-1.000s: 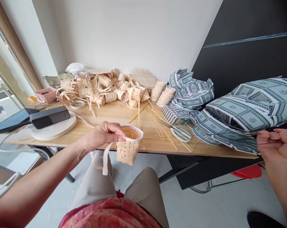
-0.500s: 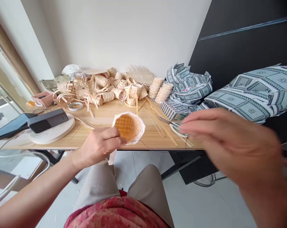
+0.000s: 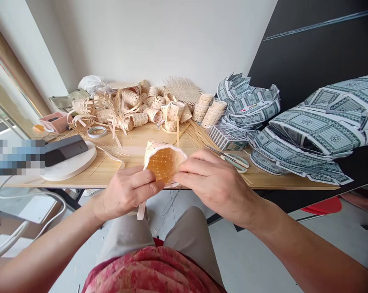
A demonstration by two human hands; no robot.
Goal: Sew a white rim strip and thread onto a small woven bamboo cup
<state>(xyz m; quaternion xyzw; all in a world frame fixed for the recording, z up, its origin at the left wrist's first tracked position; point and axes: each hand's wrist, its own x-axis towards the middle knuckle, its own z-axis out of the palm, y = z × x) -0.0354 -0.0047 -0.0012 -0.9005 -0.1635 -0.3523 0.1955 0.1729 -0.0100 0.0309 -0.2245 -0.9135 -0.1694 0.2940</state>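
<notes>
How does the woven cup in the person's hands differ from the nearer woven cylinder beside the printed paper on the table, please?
The woven cup is held between the left hand and right hand, while the woven cylinder rests on the table. The cup has a white rim and amber inside; the cylinder shows no white rim. The cup's mouth faces the camera; the cylinder lies tilted. Both are woven from pale strips.

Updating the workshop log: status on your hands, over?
Left hand and right hand both on woven bamboo basket, white rim. Scissors lying beyond, untouched.
</notes>
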